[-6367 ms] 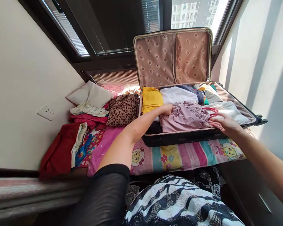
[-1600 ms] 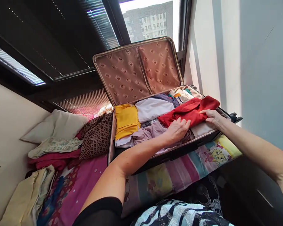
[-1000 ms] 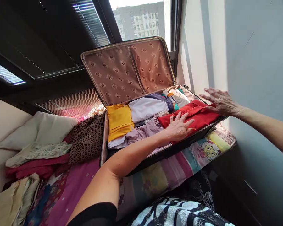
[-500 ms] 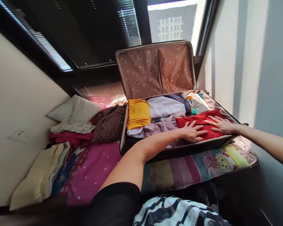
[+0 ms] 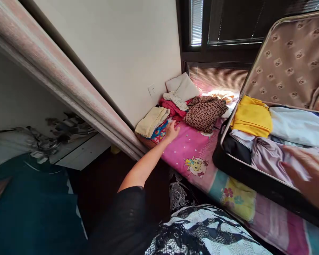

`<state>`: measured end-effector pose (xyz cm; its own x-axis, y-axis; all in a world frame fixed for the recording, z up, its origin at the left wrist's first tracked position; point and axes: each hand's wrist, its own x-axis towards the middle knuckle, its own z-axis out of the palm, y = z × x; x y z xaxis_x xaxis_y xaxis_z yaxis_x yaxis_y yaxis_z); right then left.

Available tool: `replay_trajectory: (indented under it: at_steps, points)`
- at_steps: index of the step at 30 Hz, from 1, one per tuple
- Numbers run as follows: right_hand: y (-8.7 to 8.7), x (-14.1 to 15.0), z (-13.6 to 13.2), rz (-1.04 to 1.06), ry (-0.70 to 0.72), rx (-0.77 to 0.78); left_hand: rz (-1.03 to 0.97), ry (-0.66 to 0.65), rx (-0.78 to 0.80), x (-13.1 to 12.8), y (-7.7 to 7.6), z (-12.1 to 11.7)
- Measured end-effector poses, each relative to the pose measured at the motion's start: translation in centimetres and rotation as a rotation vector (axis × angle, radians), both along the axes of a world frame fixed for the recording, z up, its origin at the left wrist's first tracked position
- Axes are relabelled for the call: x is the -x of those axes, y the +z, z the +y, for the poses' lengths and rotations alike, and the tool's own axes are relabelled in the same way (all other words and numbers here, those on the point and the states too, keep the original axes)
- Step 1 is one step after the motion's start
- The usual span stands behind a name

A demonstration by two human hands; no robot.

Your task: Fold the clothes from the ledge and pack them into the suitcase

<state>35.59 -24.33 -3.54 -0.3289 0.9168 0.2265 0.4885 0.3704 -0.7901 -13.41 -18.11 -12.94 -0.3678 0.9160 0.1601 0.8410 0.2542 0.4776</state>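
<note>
My left hand (image 5: pixel 172 130) reaches far left over the pink cartoon sheet (image 5: pixel 191 152), its fingers on or just above a blue and red patterned cloth (image 5: pixel 159 130) beside a folded cream cloth (image 5: pixel 152 121). Whether it grips anything is unclear. My right hand (image 5: pixel 308 173) is blurred at the right, fingers spread, over the mauve garment (image 5: pixel 271 156) in the open suitcase (image 5: pixel 244 168). Folded yellow (image 5: pixel 252 115) and white (image 5: pixel 297 125) clothes lie inside the case.
A brown patterned garment (image 5: pixel 205 112), a pink-red cloth (image 5: pixel 172 107) and a white pillow (image 5: pixel 183 86) lie by the wall socket (image 5: pixel 152 90). The suitcase lid (image 5: pixel 289 63) stands upright against the window. A sliding door frame (image 5: pixel 69 85) runs diagonally at left; clutter lies beyond it.
My view has swung left. My left hand left the red garment in the suitcase and moved to the clothes pile by the wall. My right hand lifted off the red garment.
</note>
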Motion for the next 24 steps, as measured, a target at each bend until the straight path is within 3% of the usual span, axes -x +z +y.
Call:
replay_trajectory:
  at_steps: [2,4,8,12,16,21,24]
  points:
    - [-1.2,5.1,-0.8,-0.109,0.019,-0.139,0.07,0.22,0.136,6.3,-1.9,-1.1]
    - [-3.9,11.3,-0.8,-0.196,0.147,-0.174,0.133,0.32,0.243,10.9,-3.1,-1.7]
    - [-11.3,22.1,1.4,-0.206,0.33,0.121,0.176,0.304,0.389,16.3,-4.3,-0.8]
    - [-16.9,28.0,4.7,-0.331,0.243,0.387,0.215,0.254,0.415,19.4,-4.6,1.0]
    - [-18.9,32.6,6.9,-0.397,0.234,0.446,0.197,0.213,0.43,22.0,-4.6,2.1]
    - [-19.6,38.5,8.6,-0.388,0.337,0.455,0.157,0.185,0.476,24.9,-4.3,2.7]
    - [-20.1,41.3,9.4,-0.37,0.375,0.451,0.143,0.174,0.484,25.3,-4.6,3.0]
